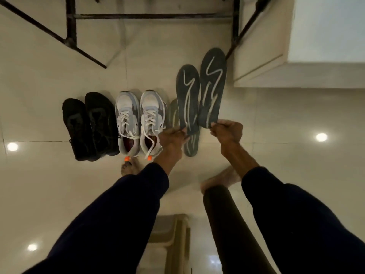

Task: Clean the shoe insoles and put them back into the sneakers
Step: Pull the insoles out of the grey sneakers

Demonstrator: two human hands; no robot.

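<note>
Nearest you, betw. your dark sleeves (122,204), there's a beige ridged object (171,228), too blurred to name. Your bare feet stand on the glossy floor (39,184), below and behind both grips.

L hand (172,138): grip closed, thumb & fingers pinching the heel end of the L insole (187,95). R hand (227,132): same, grip closed in a pinch on the heel end of the R insole (213,84). Both insoles are dark w/ pale wavy lines and held up off the floor, toe ends pointing away from you. Their inner edges meet just beyond the grips; touching or overlapping, can't tell. Under the L grip there's a dim insole-like shape on the floor, maybe a reflection.

Just left of the L grip are the grey-white sneakers (152,107), side by side, laces loose, orange tabs at the heels. The closer one's heel is partly behind the L hand. Further left of that grip is a pair of black shoes (88,125), touching the sneakers.

Well beyond both grips there's a dark metal frame (154,16). Far right of the R grip is a pale block (325,26).
</note>
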